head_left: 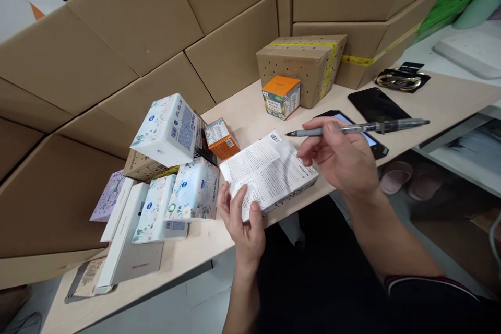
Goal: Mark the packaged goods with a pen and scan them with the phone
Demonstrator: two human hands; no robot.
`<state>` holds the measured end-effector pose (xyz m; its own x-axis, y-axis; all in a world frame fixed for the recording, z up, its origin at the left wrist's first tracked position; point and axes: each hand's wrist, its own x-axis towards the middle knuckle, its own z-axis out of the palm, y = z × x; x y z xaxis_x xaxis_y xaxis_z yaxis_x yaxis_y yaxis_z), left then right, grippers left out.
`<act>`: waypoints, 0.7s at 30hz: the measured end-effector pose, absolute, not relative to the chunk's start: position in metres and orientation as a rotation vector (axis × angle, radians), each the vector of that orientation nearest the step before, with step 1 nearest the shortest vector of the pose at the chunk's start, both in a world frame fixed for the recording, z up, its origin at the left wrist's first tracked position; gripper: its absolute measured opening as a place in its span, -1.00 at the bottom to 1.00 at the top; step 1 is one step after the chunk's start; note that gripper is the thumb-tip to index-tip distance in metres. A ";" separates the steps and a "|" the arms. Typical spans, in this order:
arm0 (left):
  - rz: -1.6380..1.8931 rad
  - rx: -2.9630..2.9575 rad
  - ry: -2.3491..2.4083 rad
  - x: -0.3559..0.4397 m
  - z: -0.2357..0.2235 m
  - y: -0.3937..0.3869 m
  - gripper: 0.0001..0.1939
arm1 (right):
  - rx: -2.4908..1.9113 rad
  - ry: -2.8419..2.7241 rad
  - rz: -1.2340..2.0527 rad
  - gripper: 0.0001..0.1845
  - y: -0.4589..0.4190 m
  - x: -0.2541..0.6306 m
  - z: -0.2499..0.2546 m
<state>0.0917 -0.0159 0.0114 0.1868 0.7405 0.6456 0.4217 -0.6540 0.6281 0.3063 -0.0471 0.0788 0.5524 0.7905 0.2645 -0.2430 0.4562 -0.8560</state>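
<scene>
A white box [270, 172] printed with fine text and a barcode lies flat at the table's front edge. My left hand [243, 219] grips its near left corner, fingers spread over the top and thumb by the front edge. Above the box's right end, my right hand [336, 154] pinches a dark pen [395, 125] with a grey grip, its tip pointing left over the box and apart from it. Behind that hand lies a phone [378, 148] with a lit screen, partly covered by the hand.
Tissue packs [195, 188] and long white boxes [133, 250] stand at left. Two orange boxes [281, 98] sit behind the white box, one before a taped carton [301, 62]. Large cartons [136, 15] wall the back. A black flat item [378, 107] lies at right.
</scene>
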 end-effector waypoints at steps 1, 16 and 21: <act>1.434 2.114 1.114 0.092 0.011 -0.016 -0.62 | -0.897 -0.782 0.709 -0.68 -0.044 0.302 0.080; 1.298 1.711 1.004 0.089 0.011 -0.015 -0.31 | -1.267 -0.941 0.539 -0.58 -0.029 0.312 0.049; 1.646 1.981 0.842 0.091 0.000 -0.015 -0.06 | -0.951 -0.808 0.540 -0.54 -0.028 0.306 0.056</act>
